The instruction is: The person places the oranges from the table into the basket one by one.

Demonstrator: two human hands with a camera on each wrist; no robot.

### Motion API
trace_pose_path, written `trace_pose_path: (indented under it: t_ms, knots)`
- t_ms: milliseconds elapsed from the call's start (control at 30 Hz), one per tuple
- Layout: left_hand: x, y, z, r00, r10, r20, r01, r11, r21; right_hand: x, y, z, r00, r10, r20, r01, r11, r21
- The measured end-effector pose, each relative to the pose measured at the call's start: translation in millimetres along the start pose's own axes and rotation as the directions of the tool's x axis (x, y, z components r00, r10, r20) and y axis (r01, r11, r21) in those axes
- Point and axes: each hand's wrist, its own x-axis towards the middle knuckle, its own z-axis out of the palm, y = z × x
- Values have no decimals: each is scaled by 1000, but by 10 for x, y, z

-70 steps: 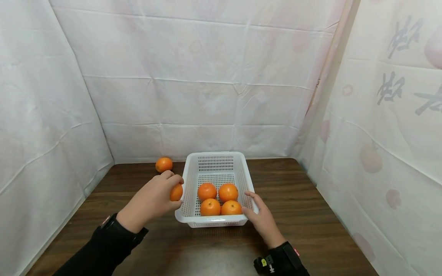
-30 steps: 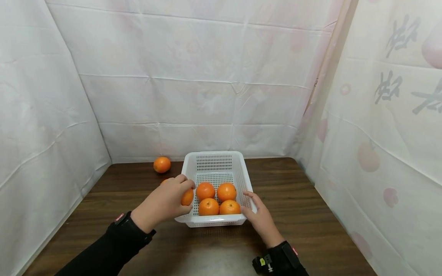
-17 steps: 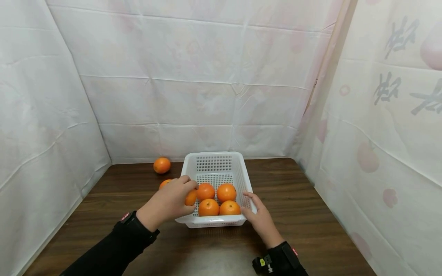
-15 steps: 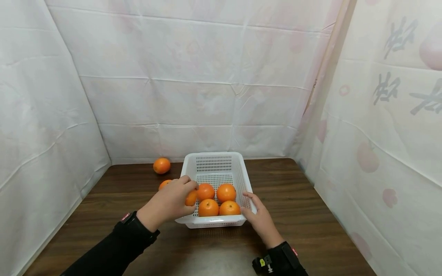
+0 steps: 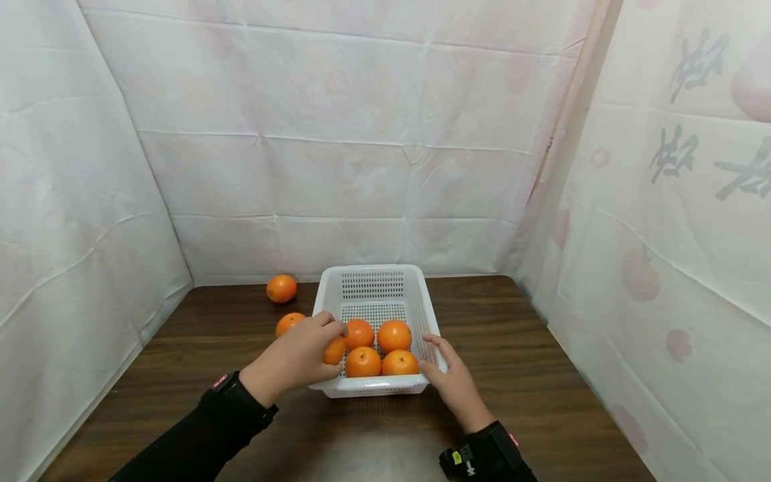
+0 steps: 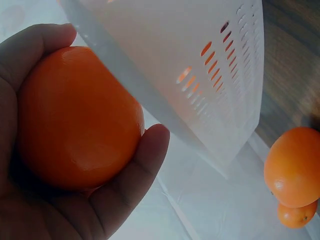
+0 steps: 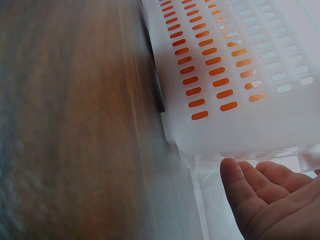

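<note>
My left hand (image 5: 299, 353) grips an orange (image 6: 80, 120) between thumb and curled fingers, over the left rim of a white perforated basket (image 5: 375, 383). In the left wrist view the held orange is close to the basket's rim. Inside the basket, several oranges (image 5: 394, 336) sit together in the near half. My right hand (image 5: 458, 386) holds the basket's near right corner, its thumb by the front rim and fingers over the right side. In the right wrist view its fingertips (image 7: 231, 169) lie against the rim, partly hidden.
Two loose oranges stand left of the basket: one (image 5: 281, 288) near the table's back edge, another (image 5: 289, 323) just behind my left hand. The dark wooden table (image 5: 512, 348) is enclosed by white cloth (image 5: 337, 174) at the back and sides.
My left hand has carried the held orange rightward from outside the basket to over its left rim, uncovering a loose orange behind it. My right hand has stayed at the corner.
</note>
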Motion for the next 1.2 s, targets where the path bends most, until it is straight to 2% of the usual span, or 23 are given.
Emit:
trace_pose_path:
  t_ms: [600,767,1200]
  knots:
    - [1,-20,28,1000,6,0,-6,1000,8,0,-24,2,1000,17,5,-17,1000,24]
    - [-1,-5,61,1000,-5,9,4,999,34,-14,-18,6,1000,26,1,-26,999,22]
    - [-34,44,93,999,31,-25,-29,996,90,-12,-27,5,999,36,6,-36,999,27]
